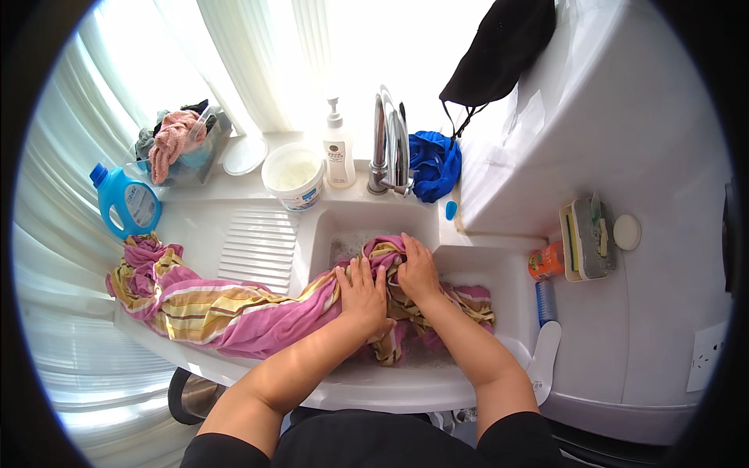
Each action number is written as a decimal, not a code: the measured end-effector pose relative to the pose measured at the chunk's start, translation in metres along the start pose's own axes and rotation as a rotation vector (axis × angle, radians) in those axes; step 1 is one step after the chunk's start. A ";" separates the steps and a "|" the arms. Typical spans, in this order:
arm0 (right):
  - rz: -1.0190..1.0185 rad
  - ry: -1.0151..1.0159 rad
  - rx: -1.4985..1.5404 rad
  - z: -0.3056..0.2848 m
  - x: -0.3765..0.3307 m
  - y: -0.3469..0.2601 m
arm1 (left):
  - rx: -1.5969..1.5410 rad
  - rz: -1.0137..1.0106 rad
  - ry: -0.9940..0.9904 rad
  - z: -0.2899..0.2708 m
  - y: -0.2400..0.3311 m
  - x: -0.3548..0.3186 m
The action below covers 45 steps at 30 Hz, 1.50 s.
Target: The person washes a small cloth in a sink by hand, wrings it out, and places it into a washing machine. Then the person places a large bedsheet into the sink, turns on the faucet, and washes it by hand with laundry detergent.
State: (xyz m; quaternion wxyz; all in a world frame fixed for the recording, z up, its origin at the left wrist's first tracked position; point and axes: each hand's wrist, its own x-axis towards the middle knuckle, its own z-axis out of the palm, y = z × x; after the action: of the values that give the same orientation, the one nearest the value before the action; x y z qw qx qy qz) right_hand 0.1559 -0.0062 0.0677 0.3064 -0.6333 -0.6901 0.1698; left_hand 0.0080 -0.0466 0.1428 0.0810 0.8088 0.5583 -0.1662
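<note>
A long pink cloth with yellow, white and dark stripes [265, 320] stretches from the left end of the counter into the white sink [507, 269]. My left hand [361, 296] lies on it over the basin, fingers spread and pressed down. Close beside it, my right hand [419, 271] is closed around a bunched fold of the same cloth. The underside of both hands is hidden. Below them, the cloth's loose part hangs into the basin, where some foamy water [351, 243] shows. A chrome faucet [381, 148] stands behind the basin.
Behind the sink are a white tub [292, 175], a pump bottle [338, 152] and a blue cloth [435, 165]. At left stand a blue detergent jug [131, 204] and a clear bin of clothes [183, 148]. At right lie a brush [548, 339] and a soap box [589, 238].
</note>
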 end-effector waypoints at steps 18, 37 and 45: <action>0.172 -0.714 -0.289 0.084 0.014 0.046 | -0.047 0.315 -0.592 0.134 -0.032 0.126; -0.055 -0.499 0.158 -0.091 -0.049 0.016 | -0.203 0.123 -0.596 0.051 -0.021 0.067; -0.425 -0.674 -0.449 0.007 -0.086 0.014 | -0.173 -0.012 0.239 0.146 0.012 -0.020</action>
State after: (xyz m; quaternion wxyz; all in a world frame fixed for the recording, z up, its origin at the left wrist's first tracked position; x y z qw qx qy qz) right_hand 0.1631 -0.0871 0.0355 -0.0522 -0.4376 -0.8857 0.1458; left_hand -0.0136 -0.1146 0.0130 0.0825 0.8094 0.5811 -0.0204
